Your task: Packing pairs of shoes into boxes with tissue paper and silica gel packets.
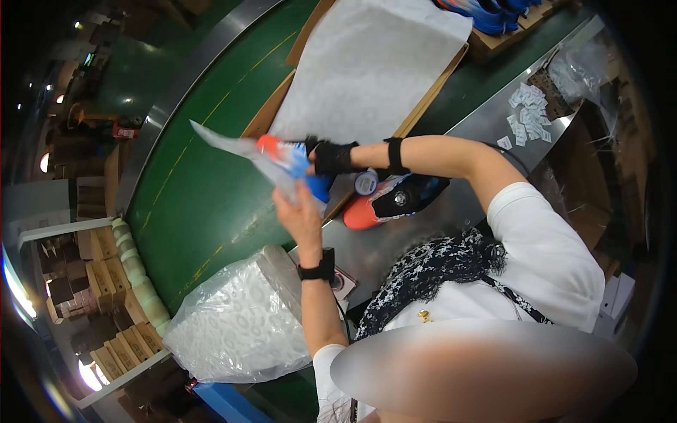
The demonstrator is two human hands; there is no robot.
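In my right hand (330,158), covered by a black fingerless glove, is an orange, white and blue shoe (271,146). My fingers close round its blue end. My left hand (300,218) pinches a thin translucent white sheet (229,143) that runs along the shoe's near side and hides part of it. A second shoe (364,213), orange with a black and blue upper, lies on the metal ledge just right of my hands. Beside it is a small round blue-and-white object (366,183), perhaps a sticker roll. Beyond my hands, white tissue paper (360,70) lines an open cardboard box (275,102).
A green conveyor belt (176,201) runs along the left. Plastic-wrapped white padding or paper (233,317) lies nearer me. White sachets (529,113) are scattered on the metal ledge (472,130) at right. More blue shoes (486,15) stand at the far right.
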